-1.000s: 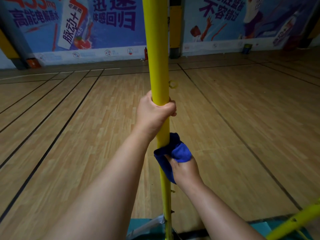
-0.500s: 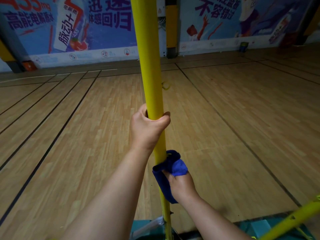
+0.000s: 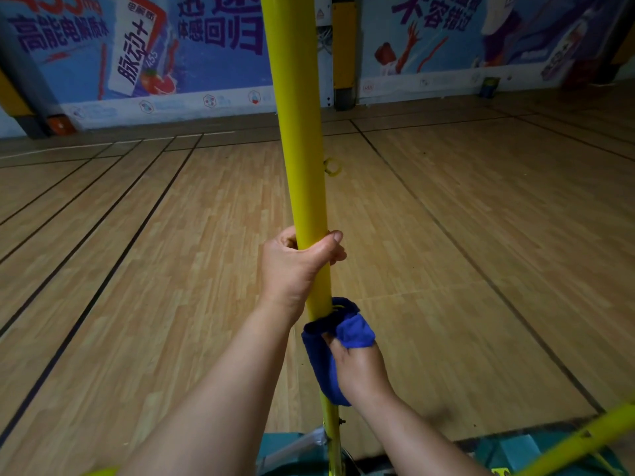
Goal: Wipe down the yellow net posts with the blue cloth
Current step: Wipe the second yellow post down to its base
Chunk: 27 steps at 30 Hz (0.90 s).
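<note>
A yellow net post (image 3: 302,139) stands upright in the middle of the head view, running from the top edge down to a teal base. My left hand (image 3: 295,266) is wrapped around the post about halfway down. Just below it, my right hand (image 3: 360,369) presses the blue cloth (image 3: 338,341) around the post, and the cloth hides that stretch of the pole. A small yellow ring (image 3: 331,166) sticks out from the post's right side higher up.
The teal base (image 3: 512,455) lies at the bottom edge with a slanted yellow bar (image 3: 584,438) at the lower right. Wooden court floor (image 3: 481,252) with dark lines spreads all around. Blue banner walls (image 3: 154,49) and a padded pillar (image 3: 343,53) stand far behind.
Both hands have slid down the post, and the cloth now sits lower, closer to the base. The view has tilted slightly.
</note>
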Each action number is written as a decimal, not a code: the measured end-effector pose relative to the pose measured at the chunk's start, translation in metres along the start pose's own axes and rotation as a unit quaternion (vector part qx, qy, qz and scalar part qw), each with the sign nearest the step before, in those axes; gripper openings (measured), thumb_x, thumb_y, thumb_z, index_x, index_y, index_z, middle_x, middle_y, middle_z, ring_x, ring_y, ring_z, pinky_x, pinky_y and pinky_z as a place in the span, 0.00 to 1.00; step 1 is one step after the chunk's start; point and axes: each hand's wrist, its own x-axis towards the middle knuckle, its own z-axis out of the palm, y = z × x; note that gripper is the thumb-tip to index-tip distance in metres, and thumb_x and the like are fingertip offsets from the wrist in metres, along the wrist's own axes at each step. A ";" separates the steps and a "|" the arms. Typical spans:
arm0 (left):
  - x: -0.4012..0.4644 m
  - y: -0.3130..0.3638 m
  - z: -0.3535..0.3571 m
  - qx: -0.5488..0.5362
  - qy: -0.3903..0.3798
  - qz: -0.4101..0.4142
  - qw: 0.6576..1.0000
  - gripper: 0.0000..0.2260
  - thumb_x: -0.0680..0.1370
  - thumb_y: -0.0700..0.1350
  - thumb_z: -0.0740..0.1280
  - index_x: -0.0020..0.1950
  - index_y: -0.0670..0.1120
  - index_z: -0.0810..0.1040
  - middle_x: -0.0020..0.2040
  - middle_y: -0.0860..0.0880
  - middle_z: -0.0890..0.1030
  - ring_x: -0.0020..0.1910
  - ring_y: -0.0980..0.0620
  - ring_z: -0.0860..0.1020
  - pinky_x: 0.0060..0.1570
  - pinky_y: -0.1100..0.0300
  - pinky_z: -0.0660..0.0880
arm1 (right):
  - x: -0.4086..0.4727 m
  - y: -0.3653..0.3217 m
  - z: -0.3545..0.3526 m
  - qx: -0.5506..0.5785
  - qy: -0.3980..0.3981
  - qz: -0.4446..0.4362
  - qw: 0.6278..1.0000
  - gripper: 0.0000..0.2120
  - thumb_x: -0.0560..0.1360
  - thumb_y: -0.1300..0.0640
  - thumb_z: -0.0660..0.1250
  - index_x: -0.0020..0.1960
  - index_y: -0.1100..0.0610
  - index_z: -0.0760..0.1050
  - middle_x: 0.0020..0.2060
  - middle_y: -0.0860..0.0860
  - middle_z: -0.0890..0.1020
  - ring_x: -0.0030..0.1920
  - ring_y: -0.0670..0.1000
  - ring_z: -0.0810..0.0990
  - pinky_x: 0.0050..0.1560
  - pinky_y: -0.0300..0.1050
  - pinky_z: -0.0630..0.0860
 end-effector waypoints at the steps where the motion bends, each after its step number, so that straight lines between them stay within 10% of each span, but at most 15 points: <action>1: 0.001 0.000 0.000 -0.003 -0.002 -0.002 1.000 0.03 0.67 0.46 0.78 0.36 0.51 0.85 0.34 0.42 0.84 0.35 0.45 0.84 0.39 0.55 0.81 | 0.001 0.000 -0.002 -0.008 -0.008 0.010 1.000 0.10 0.73 0.63 0.68 0.54 0.58 0.81 0.50 0.57 0.85 0.53 0.57 0.84 0.65 0.57 0.76; 12: 0.002 -0.002 0.000 -0.016 -0.011 -0.004 1.000 0.05 0.69 0.45 0.78 0.36 0.48 0.84 0.34 0.41 0.83 0.34 0.45 0.83 0.38 0.56 0.79 | 0.011 -0.001 -0.009 -0.048 -0.067 0.080 0.993 0.17 0.69 0.76 0.70 0.33 0.54 0.78 0.40 0.47 0.78 0.38 0.47 0.78 0.41 0.41 0.77; 24: -0.002 -0.004 0.000 -0.031 -0.008 -0.011 0.999 0.06 0.69 0.44 0.78 0.38 0.45 0.82 0.33 0.41 0.83 0.34 0.45 0.83 0.37 0.56 0.79 | 0.005 -0.006 -0.006 -0.043 -0.044 -0.001 0.998 0.09 0.75 0.74 0.65 0.52 0.66 0.77 0.46 0.54 0.84 0.48 0.49 0.85 0.49 0.42 0.81; 27: -0.003 -0.004 0.000 -0.034 -0.005 -0.012 0.999 0.05 0.68 0.44 0.78 0.36 0.48 0.83 0.33 0.41 0.82 0.34 0.44 0.83 0.37 0.56 0.80 | 0.004 0.003 -0.014 -0.169 0.005 -0.033 0.985 0.11 0.79 0.67 0.67 0.48 0.52 0.79 0.41 0.47 0.84 0.44 0.44 0.84 0.45 0.30 0.77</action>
